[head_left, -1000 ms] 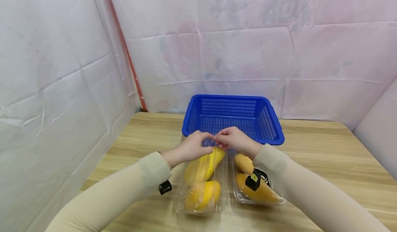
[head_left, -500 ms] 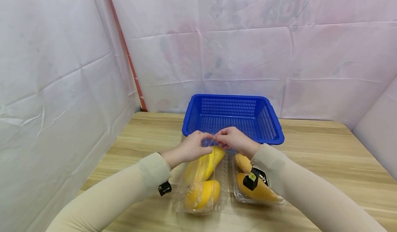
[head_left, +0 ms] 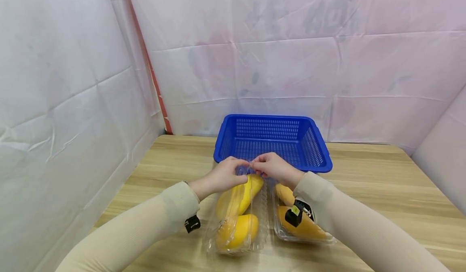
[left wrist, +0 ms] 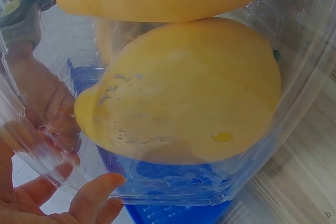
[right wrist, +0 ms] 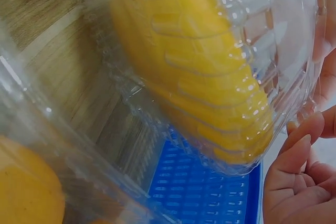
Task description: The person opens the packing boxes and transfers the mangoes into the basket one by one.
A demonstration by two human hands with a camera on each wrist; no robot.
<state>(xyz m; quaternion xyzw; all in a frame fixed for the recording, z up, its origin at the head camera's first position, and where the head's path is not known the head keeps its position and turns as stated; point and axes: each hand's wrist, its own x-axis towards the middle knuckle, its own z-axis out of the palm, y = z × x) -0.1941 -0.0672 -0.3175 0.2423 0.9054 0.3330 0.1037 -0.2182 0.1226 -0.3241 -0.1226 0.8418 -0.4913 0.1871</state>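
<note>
Two yellow mangoes (head_left: 237,231) lie one behind the other inside a clear plastic clamshell box (head_left: 265,202), tilted on the table. At the far end of this box, my left hand (head_left: 225,176) grips the edge between thumb and fingers. My right hand (head_left: 274,169) pinches the box's far rim with thumb and forefinger, close beside the left fingertips. The left wrist view has a mango (left wrist: 184,98) behind the clear wall; the ribbed side shows over another mango (right wrist: 194,77) in the right wrist view. Glare makes the lid edge hard to follow.
A second clear box (head_left: 287,236) with orange-yellow mangoes (head_left: 302,225) stands just right, partly under my right forearm. Behind the hands is a blue plastic basket (head_left: 267,128). White sheets (head_left: 276,70) enclose the wooden table (head_left: 371,183) at the back and sides.
The head view has tilted slightly, so everything sits a little lower in the picture. Both hands keep their places on the box's far edge, with hardly any finger movement.
</note>
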